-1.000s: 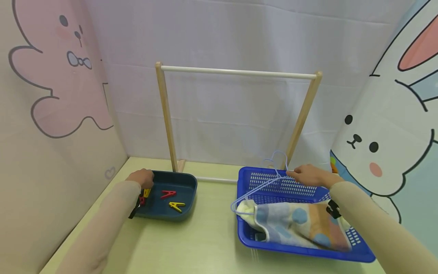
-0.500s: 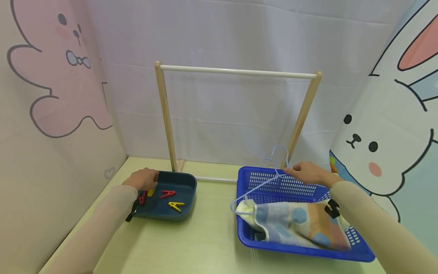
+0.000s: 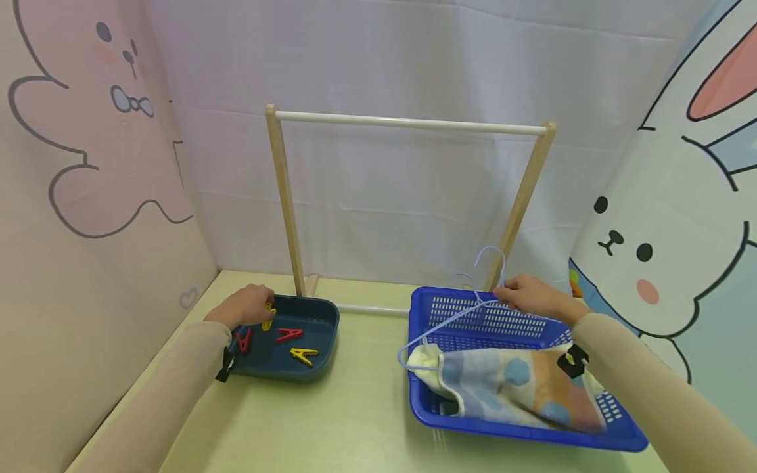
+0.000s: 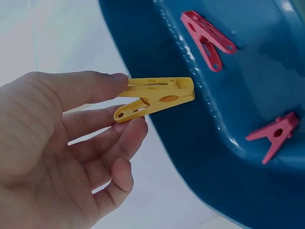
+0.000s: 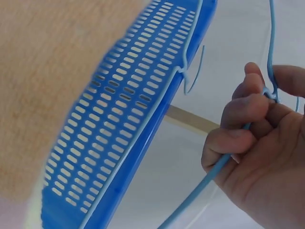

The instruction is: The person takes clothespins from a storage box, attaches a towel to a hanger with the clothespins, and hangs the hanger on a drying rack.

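Note:
My left hand (image 3: 244,307) is over the left side of a dark blue tray (image 3: 326,368), pinching a yellow clothespin (image 4: 164,93) between thumb and fingers. Two red clothespins, one near the middle (image 3: 289,335) and one beneath the hand (image 3: 244,341), lie in the tray with another yellow clothespin (image 3: 303,356). On the right, my right hand (image 3: 530,297) grips a light blue clothes hanger (image 5: 202,183) near its neck, above the far side of a blue basket (image 3: 417,394). A second light blue hanger (image 5: 181,70) lies along the basket rim. A patterned towel (image 3: 514,387) lies inside the basket.
Behind both containers stands a rack with wooden posts (image 3: 285,197) and a white top bar (image 3: 408,122). Its lower white bar (image 3: 372,309) runs near the table. Pale table surface (image 3: 355,401) separates tray and basket. Printed curtains (image 3: 378,217) surround the table.
My left hand has lifted a yellow clothespin from the tray's left side and moved slightly right. The hanger in my right hand has risen a little, its hook now higher and further right.

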The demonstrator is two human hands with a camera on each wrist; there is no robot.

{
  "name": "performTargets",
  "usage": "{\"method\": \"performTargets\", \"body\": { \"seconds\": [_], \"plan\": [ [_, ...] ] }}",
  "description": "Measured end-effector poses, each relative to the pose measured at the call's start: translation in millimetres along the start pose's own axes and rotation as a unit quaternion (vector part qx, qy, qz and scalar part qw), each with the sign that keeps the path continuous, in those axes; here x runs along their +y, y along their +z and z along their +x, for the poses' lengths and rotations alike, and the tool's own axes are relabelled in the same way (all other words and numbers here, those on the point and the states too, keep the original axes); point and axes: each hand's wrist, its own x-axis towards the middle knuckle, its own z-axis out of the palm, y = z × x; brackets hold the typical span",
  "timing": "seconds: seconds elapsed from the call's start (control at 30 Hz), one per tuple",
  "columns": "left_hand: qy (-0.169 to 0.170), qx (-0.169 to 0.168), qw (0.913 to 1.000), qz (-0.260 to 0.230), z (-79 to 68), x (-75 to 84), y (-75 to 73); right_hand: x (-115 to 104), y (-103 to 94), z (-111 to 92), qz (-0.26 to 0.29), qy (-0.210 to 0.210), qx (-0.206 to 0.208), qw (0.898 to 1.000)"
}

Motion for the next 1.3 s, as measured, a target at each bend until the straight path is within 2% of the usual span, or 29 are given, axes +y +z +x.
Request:
{"method": "performTargets", "body": {
  "seconds": [0.13,0.5,0.83,1.3],
  "plan": [
    [0.013,0.002,0.9998,-0.011,-1.4,4.1,-2.4,-7,-0.7,-5,0.025,-0.018,0.014,0.999],
    [0.031,0.023,0.9986,-0.035,-8.7,19.3,-7.7,-24,-8.9,-20,0.025,-0.026,0.063,0.997],
    [0.044,0.042,0.9967,-0.053,-7.6,34.0,-10.5,-33,-20.0,-29,-0.039,-0.037,0.126,0.991],
    [0.071,0.037,0.9944,-0.069,-11.9,51.9,-14.3,-41,-40.8,-49,-0.05,-0.03,0.185,0.981]
  ]
}}
